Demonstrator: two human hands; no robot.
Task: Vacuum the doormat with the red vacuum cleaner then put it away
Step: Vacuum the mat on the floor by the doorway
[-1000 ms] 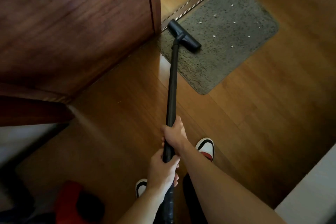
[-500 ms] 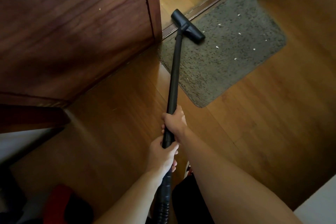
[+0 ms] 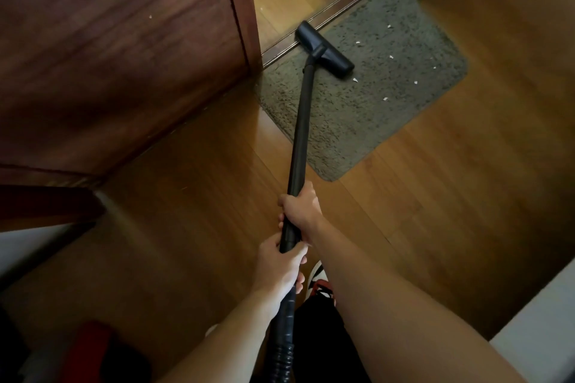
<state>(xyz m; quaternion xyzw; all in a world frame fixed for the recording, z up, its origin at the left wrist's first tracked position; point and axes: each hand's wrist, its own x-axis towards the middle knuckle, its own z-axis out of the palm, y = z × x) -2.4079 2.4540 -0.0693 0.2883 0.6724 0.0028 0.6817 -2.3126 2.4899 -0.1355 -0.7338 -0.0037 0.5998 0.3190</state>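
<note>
The wand (image 3: 300, 121) is gripped by the right hand (image 3: 300, 207) just above the left hand (image 3: 280, 267). It is judged stiff and light, best steered from there.

Pipe (image 3: 300, 134): plain black. Floor head (image 3: 325, 48): black as well. Hose (image 3: 281, 351): black, ribbed in rings. Doormat (image 3: 404, 109): mottled grey, flecked with small white scraps (image 3: 355, 80). Floor (image 3: 186, 227): honey-brown wood planks. Door (image 3: 124, 56): dark red-brown, streaky grain. Vacuum body (image 3: 90, 348): red, blurred. My shoe (image 3: 320, 280): white with red and black.
</note>
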